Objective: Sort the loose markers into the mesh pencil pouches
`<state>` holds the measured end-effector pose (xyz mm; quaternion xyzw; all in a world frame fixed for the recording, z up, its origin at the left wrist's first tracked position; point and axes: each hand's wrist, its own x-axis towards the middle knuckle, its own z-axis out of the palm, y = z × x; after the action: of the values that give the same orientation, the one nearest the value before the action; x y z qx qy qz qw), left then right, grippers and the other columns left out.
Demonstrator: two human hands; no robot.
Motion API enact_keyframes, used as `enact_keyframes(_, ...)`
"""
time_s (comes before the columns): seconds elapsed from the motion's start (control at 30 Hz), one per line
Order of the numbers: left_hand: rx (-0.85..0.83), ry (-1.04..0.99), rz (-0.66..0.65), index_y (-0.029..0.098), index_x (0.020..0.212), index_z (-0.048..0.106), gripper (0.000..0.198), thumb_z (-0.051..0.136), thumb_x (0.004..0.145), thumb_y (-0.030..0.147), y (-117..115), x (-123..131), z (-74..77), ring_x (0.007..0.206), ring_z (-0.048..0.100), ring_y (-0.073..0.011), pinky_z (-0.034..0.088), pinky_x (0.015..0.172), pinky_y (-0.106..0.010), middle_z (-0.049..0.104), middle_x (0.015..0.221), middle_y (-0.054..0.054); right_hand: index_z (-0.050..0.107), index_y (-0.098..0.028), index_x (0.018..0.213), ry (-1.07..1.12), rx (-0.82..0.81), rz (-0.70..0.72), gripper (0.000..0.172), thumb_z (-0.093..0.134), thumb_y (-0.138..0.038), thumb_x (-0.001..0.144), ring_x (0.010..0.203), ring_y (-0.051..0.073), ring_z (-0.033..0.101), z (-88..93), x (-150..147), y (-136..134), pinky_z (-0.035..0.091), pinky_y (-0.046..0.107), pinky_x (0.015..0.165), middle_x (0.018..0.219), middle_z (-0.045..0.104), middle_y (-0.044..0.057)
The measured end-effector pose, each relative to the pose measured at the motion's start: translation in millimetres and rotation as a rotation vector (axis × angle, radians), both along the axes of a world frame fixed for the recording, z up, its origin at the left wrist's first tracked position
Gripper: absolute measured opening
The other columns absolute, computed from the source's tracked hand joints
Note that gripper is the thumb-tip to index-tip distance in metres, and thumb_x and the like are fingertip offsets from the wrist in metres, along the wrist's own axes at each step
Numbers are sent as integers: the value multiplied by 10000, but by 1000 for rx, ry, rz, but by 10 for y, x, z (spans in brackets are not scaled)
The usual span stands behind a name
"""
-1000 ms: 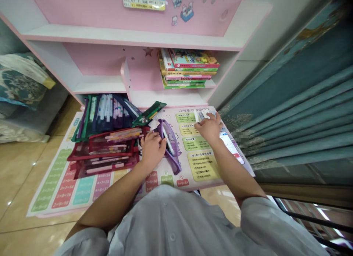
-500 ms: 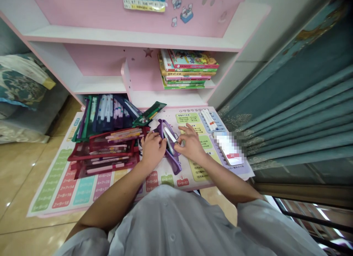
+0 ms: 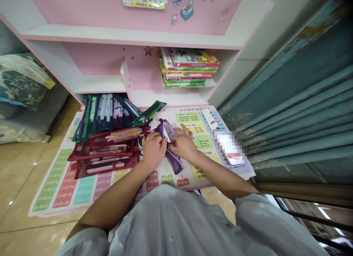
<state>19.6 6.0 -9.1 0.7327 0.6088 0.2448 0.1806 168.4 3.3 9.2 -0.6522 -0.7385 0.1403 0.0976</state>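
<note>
A purple pencil pouch (image 3: 175, 164) lies open on the printed table mat, between my two hands. My left hand (image 3: 153, 147) has its fingers curled on the pouch's left edge. My right hand (image 3: 182, 141) pinches a white pen (image 3: 167, 134) with a dark end, which lies within the pouch's opening. Left of my left hand are red mesh pouches (image 3: 110, 142) with pens and pencils in them. Behind those sit dark blue and green pouches (image 3: 106, 110) full of markers. A green pouch (image 3: 150, 113) rests just beyond the purple one.
White markers (image 3: 209, 118) lie in a row at the mat's back right, with a lit phone (image 3: 231, 147) nearer me. A pink shelf unit (image 3: 132, 38) with stacked books (image 3: 190, 68) stands behind the table. Curtains (image 3: 289, 112) hang on the right.
My right hand has moved left and closer to my left hand, and the white pen has gone lower into the purple pouch. My left hand has barely moved.
</note>
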Motion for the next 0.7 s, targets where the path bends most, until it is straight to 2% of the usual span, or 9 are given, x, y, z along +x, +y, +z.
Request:
enact_keyframes(0.13,-14,0,-18,194,792,681,216,558,941,289,8,6,-18,1223,593,-262,365,1082,-515,706,1228,-89,736,-188,758,28,22,-12,150,672,-323,772,1489,396,212,-40,31,-1,259,641,1112,1477,509,130)
enact_keyframes(0.3,-9,5,-26,182,773,669,243,550,951,295,7,5,-30,1193,611,-261,366,1075,-516,712,1208,-97,718,-196,731,128,144,-68,145,682,-332,769,1454,387,294,-52,131,54,275,623,1114,1428,554,128)
enact_keyframes(0.5,-23,6,-21,178,764,659,235,559,948,286,-2,9,21,1190,615,-262,364,1078,-511,718,1187,-107,707,-189,753,149,242,-271,143,650,-314,791,1430,392,317,-92,486,358,276,676,1093,1403,562,123)
enact_keyframes(0.63,-32,-10,-20,184,752,653,235,566,946,286,-2,9,22,1210,604,-254,355,1084,-504,719,1190,-108,723,-182,826,71,233,-408,135,640,-284,797,1469,401,235,-140,776,529,220,715,1107,1463,504,135)
enact_keyframes(0.7,-28,-12,-22,185,754,654,233,566,945,286,-1,7,11,1209,604,-253,354,1084,-505,719,1192,-105,729,-183,859,52,222,-464,152,632,-284,800,1477,404,211,-146,900,565,232,710,1107,1476,487,133)
